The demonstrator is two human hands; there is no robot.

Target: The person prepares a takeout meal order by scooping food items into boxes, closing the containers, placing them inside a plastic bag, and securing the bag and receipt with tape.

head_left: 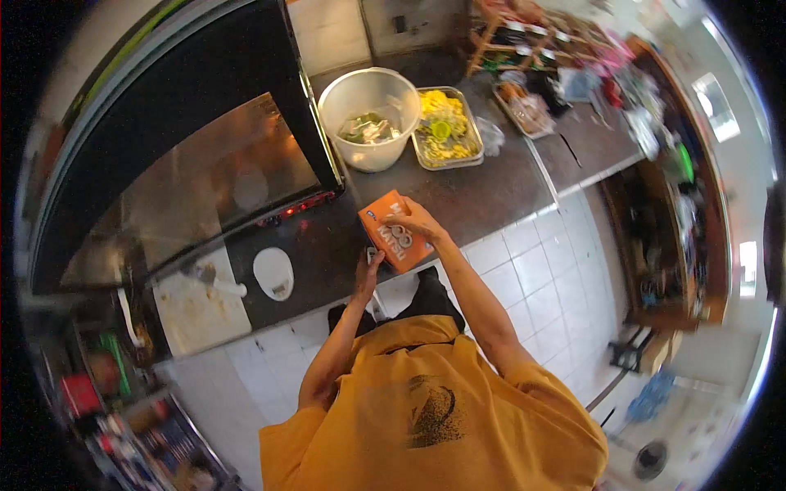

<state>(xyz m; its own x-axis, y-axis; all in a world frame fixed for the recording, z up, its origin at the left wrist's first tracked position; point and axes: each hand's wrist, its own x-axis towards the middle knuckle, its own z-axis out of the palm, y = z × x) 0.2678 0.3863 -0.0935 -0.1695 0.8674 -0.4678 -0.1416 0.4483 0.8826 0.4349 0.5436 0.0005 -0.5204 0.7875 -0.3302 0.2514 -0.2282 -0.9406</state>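
Observation:
An orange box (385, 214) with white lettering is held between both hands at the counter's front edge. My left hand (368, 272) grips its lower left side, fingers partly hidden behind it. My right hand (419, 221) is closed on the box's upper right side, fingers reaching over the printed face. Behind the box, a large white bucket (332, 110) holds some greenish, shiny contents. To the bucket's right sits a clear tray (453, 164) of yellow pieces with a small yellow-green cup (440, 131) in it.
A glass-fronted oven (237, 164) fills the left. On the dark counter (491, 196) lie a white scale (273, 273), a stained white board (192, 319) and a crumpled plastic bag (490, 137). Another tray (528, 114) and a wooden rack (489, 37) stand farther right. Shelves (671, 221) line the right side.

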